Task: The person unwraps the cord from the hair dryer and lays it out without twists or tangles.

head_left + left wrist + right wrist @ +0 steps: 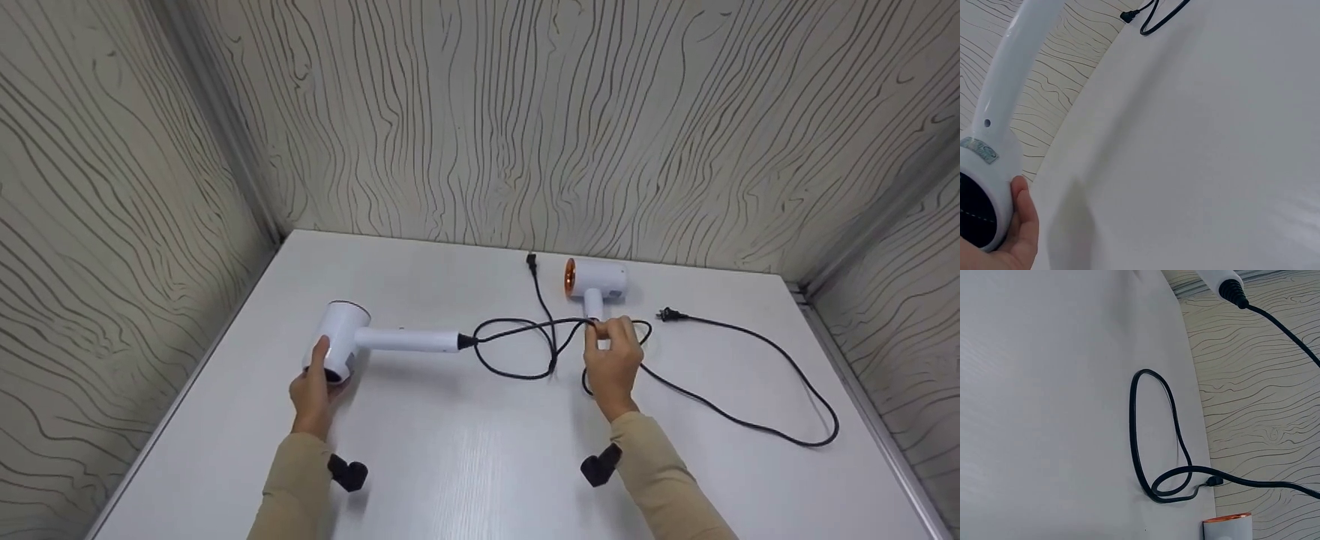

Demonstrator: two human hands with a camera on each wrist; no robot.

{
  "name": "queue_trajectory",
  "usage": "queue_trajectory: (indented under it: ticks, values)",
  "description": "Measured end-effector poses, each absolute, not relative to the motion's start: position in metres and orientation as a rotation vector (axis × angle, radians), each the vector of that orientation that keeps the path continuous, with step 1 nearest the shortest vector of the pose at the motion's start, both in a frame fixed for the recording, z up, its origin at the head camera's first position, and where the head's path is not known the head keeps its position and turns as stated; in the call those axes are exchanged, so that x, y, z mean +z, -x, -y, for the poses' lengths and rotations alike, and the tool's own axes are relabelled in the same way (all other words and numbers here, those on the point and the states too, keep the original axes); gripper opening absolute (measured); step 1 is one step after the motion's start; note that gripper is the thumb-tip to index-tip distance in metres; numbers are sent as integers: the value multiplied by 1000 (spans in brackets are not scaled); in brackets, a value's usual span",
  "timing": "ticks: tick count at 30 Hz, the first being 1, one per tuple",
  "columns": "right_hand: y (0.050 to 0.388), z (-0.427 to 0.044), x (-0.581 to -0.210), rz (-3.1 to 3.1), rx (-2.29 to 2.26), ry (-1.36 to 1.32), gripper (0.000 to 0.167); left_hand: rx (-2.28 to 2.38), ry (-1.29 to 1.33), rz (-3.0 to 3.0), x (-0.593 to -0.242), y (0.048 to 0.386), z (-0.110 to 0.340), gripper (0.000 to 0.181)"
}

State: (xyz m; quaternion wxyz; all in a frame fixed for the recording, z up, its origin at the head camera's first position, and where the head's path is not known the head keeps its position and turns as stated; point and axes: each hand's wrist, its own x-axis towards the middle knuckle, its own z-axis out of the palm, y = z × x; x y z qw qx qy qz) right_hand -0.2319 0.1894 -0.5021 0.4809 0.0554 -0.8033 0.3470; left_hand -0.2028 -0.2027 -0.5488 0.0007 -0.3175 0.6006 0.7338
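My left hand (pixel 311 394) grips the head of a white hair dryer (pixel 411 341), its handle pointing right. In the left wrist view, fingers (pixel 1026 211) wrap the rim beside the dark round end. A black cord (pixel 525 328) runs from the handle to my right hand (pixel 615 367), which pinches it between thumb and fingers. Just beyond that hand lies a second white hair dryer (pixel 609 279) with an orange-rimmed opening facing left; the hand hides the lower part of its handle. The right wrist view shows the raised cord (pixel 1264 484) but not the hand.
Loose cord loops lie on the white table (pixel 450 450) between the dryers. One plug (pixel 532 261) rests near the back edge, another plug (pixel 671 314) right of the second dryer, its cord (pixel 806 386) curving toward the right edge. Patterned panels (pixel 480 135) enclose the back and sides.
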Motion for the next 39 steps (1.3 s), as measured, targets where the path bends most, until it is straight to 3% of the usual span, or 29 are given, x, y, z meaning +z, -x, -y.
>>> queue_trajectory:
  ticks: [15,39]
  values:
    - [228,-179,-501,1961,1015,-216,11,2487,1049,-1652,-561,214,203,104]
    - [227,-167,-506,2050,977,-375,15,2202,1154,-1929,-569,216,208,117]
